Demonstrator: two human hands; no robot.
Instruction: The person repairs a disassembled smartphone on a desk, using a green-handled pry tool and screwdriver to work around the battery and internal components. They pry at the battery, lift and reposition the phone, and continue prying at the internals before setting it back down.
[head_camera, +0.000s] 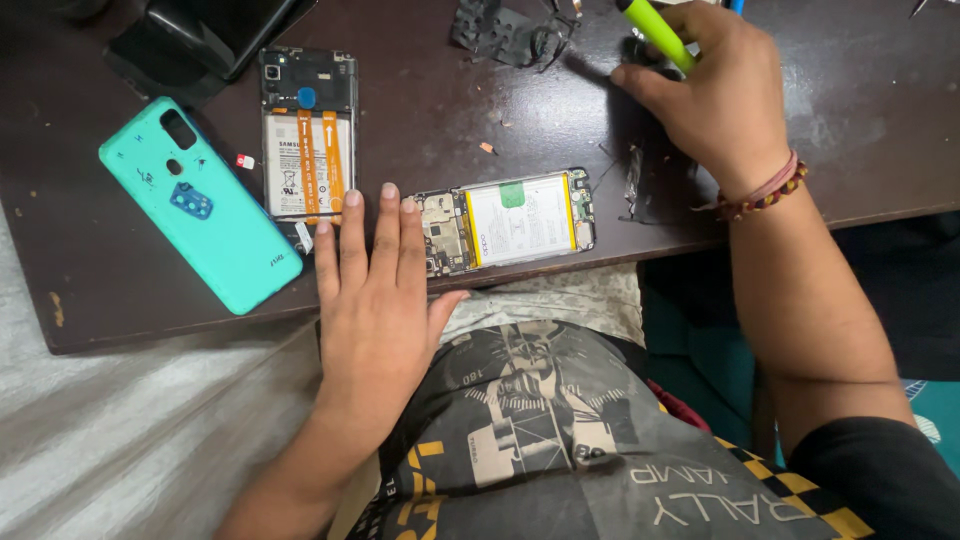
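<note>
My left hand (375, 290) lies flat, palm down, fingers together, on the near edge of the dark table (120, 300). Its fingertips touch the left end of an opened phone (510, 220) with a white battery showing. A second opened phone (308, 135) with orange ribbon strips lies just beyond the fingers. My right hand (715, 95) is at the far right and grips a yellow-green tool handle (655, 30), its fingertips resting near small dark parts on the table.
A teal phone back cover (200, 205) lies to the left. A black object (200, 35) sits at the far left corner, and a dark metal bracket (495, 30) at the far middle. Small scraps (633, 180) lie right of the phone. Grey cloth (120, 430) hangs below the table.
</note>
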